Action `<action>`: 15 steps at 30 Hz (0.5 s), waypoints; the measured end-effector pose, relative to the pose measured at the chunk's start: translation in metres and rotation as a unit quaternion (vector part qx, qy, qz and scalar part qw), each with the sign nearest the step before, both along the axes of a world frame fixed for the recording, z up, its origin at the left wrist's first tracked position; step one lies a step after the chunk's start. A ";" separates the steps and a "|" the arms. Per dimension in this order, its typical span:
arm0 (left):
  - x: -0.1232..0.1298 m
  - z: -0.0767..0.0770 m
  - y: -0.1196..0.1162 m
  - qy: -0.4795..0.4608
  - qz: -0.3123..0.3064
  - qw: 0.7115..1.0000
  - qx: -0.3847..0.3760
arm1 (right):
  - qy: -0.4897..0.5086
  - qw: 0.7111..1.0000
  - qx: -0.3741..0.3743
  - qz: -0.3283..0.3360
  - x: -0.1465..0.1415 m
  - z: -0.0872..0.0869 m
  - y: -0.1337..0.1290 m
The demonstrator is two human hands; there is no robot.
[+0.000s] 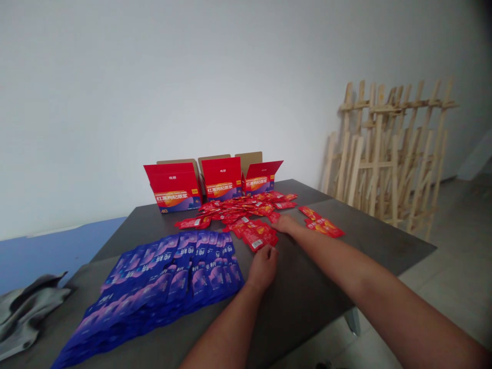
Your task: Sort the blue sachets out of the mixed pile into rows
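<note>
My left hand (264,266) is closed at the near edge of a small group of red sachets (257,234), its fingertips partly hidden behind the knuckles. Just beyond and to the right, my right hand (285,224) has its fingers closed on a red sachet (274,217). A loose heap of red sachets (230,207) spreads behind both hands. To the right of my right forearm lie several more red sachets (323,223). Blue and purple pouches (172,279) are laid in overlapping rows left of my left hand.
Three red printed cartons, a left one (175,189), a middle one (223,179) and a right one (261,179), stand with raised flaps at the back of the dark table (295,302). Grey cloth (31,312) lies at the left. Wooden easels (380,154) lean against the wall.
</note>
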State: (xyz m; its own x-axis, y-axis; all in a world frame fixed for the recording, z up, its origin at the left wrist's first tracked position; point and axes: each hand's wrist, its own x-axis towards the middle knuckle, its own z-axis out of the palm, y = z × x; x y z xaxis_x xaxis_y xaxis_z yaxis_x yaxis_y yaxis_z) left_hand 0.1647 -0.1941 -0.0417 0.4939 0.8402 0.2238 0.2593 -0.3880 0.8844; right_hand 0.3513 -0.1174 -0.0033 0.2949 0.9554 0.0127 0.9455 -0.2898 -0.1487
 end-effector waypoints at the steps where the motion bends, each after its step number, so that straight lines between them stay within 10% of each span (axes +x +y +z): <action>1: 0.000 0.000 0.000 0.001 0.001 1.000 0.000 | -0.005 1.000 -0.019 -0.005 0.001 0.002 0.000; 7: 0.002 0.001 0.000 0.000 0.005 1.000 -0.006 | -0.001 0.997 -0.055 -0.049 0.017 0.018 -0.026; 15: 0.004 -0.008 -0.002 -0.066 -0.022 0.997 -0.014 | 0.277 0.943 0.170 0.075 -0.021 0.006 -0.090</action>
State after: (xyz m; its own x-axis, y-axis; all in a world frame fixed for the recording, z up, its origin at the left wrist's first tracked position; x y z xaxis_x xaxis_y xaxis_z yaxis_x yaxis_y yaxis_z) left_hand 0.1688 -0.1963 -0.0499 0.4977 0.8258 0.2654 0.1234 -0.3703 0.9207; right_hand 0.3302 -0.2070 0.0030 0.2088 0.9553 0.2094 0.7225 -0.0064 -0.6913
